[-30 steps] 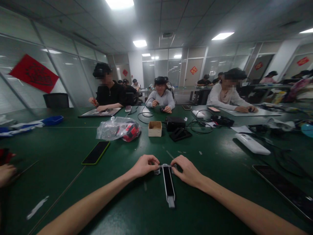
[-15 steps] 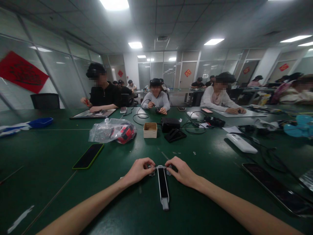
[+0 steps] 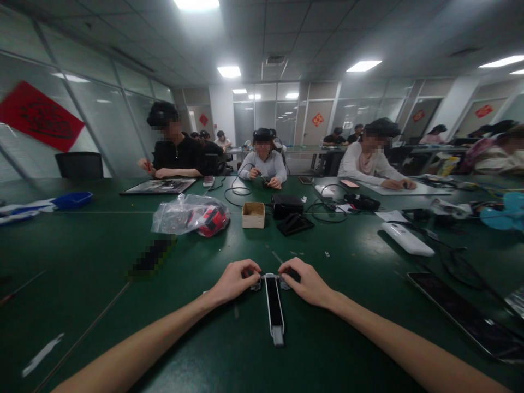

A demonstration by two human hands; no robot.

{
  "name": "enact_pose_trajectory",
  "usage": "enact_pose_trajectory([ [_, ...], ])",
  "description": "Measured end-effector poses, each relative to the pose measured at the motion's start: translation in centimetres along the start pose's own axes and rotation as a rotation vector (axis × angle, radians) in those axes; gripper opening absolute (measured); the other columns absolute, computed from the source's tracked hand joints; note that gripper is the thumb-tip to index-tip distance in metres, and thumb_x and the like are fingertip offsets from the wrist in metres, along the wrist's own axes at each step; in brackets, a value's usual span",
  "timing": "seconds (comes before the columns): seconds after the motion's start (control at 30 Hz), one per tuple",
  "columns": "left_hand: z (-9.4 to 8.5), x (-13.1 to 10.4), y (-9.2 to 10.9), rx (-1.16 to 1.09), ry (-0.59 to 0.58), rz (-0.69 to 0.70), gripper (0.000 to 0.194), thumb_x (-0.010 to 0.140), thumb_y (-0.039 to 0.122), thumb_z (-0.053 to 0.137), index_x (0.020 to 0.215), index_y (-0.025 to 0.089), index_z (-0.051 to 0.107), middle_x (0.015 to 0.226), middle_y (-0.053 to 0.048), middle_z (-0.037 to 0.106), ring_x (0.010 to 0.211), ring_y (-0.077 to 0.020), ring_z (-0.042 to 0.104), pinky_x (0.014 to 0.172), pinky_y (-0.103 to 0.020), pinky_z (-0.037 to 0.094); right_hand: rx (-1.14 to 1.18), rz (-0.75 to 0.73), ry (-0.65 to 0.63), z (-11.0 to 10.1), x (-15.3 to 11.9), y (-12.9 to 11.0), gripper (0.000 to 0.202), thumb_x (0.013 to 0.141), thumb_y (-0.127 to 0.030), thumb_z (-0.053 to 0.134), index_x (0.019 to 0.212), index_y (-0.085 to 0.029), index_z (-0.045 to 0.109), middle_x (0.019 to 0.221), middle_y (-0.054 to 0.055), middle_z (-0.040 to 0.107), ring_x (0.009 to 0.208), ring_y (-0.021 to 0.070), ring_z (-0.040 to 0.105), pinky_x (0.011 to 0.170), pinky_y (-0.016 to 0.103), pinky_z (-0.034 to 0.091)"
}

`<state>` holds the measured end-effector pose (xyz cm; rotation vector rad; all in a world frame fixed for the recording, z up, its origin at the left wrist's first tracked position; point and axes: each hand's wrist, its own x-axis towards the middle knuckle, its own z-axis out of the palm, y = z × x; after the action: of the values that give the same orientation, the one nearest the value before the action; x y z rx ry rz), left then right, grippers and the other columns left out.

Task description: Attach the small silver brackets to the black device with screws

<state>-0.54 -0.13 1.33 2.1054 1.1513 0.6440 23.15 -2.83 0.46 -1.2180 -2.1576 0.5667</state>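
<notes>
A long narrow device (image 3: 274, 305) with a black face and white rim lies on the green table (image 3: 196, 349), its grey end toward me. Small grey parts stick out on both sides of its far end. My left hand (image 3: 235, 281) pinches the left side part (image 3: 256, 284) between thumb and fingers. On the other side, my right hand (image 3: 307, 281) has its thumb and fingertips closed on the right side part (image 3: 284, 283). The fingertips partly cover both parts.
Beyond my hands are a small open box (image 3: 253, 218), a plastic bag (image 3: 176, 214) with red and black items, and a black case (image 3: 287, 206). A phone (image 3: 151, 256) lies left; a white device (image 3: 407, 239) and large dark phone (image 3: 458, 311) lie right. Several people sit across.
The whole view has shifted slightly, moving the scene a little up and mostly right. Both hands keep their hold at the far end of the device.
</notes>
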Motion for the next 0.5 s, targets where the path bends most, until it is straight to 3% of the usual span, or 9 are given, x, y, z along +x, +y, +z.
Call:
enact_pose_trajectory([
  [0.2, 0.00, 0.11, -0.03, -0.007, 0.012, 0.008, 0.022, 0.080, 0.031, 0.055, 0.090, 0.015, 0.065, 0.081, -0.002, 0.067, 0.066, -0.0136, 0.058, 0.061, -0.022, 0.043, 0.053, 0.104, -0.037, -0.01, 0.20, 0.46, 0.015, 0.088, -0.029, 0.051, 0.097, -0.020, 0.059, 0.095, 0.003, 0.060, 0.083, 0.0154, 0.057, 0.072, 0.029, 0.048],
  [0.5, 0.11, 0.13, -0.02, -0.007, 0.011, 0.010, 0.022, 0.081, 0.032, 0.053, 0.088, 0.015, 0.065, 0.079, -0.002, 0.067, 0.066, -0.0139, 0.058, 0.062, -0.022, 0.043, 0.082, 0.116, -0.040, -0.03, 0.27, 0.53, 0.016, 0.088, -0.031, 0.051, 0.097, -0.020, 0.060, 0.093, 0.002, 0.062, 0.082, 0.0148, 0.057, 0.073, 0.030, 0.046],
])
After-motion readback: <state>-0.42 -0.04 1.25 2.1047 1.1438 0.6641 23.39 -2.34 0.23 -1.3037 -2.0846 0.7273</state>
